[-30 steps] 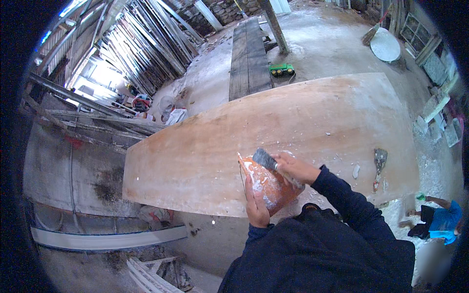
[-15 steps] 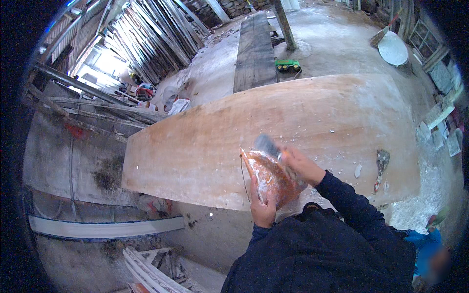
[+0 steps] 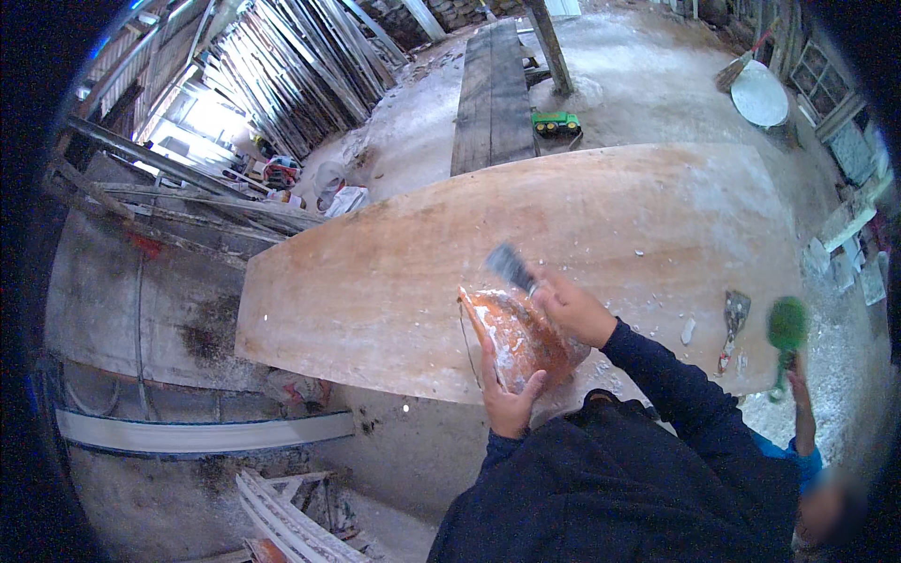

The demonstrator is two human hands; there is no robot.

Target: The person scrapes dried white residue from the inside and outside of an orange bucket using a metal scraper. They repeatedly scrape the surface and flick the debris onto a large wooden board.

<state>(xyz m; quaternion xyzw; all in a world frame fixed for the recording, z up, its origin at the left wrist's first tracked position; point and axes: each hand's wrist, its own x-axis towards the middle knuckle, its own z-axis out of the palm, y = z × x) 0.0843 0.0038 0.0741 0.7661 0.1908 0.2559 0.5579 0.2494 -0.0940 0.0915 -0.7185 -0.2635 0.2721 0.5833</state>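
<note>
Head view. Right hand [image 3: 574,311]: closed round the handle of a scraper [image 3: 508,266]; blade, slightly blurred, points up-left, just beyond the far edge of an orange bowl-like piece [image 3: 523,340]. Blade contact with the piece: cannot tell.

Left hand [image 3: 509,402]: clasps the near-left part of the orange piece, thumb set apart from the fingers, fingers lying along its left side.

Orange piece: at the near edge of the table [image 3: 375,291], in front of the person's dark-clothed torso. Surface patched with white residue. Thin dark cord [image 3: 469,347] hangs along its left side. Whether its underside rests on the table: cannot tell, hidden.

Table: pale brown sheet top, white crumbs scattered right of the orange piece. A second scraper [image 3: 734,324] lies toward the right end, blade away from the person; a white flake [image 3: 688,330] just left of it.

Right margin: a co-worker's arm [image 3: 803,413], raised, holds a green long-handled object [image 3: 786,324], blurred; its kind unclear.

Beyond the table: dark plank bench [image 3: 492,98]; green toy truck [image 3: 556,123] just right of the bench; wooden post [image 3: 549,47]. Far right: round white basin [image 3: 759,94], broom [image 3: 735,70] beside it. Upper left: long slats [image 3: 291,84] leaning in a row.
</note>
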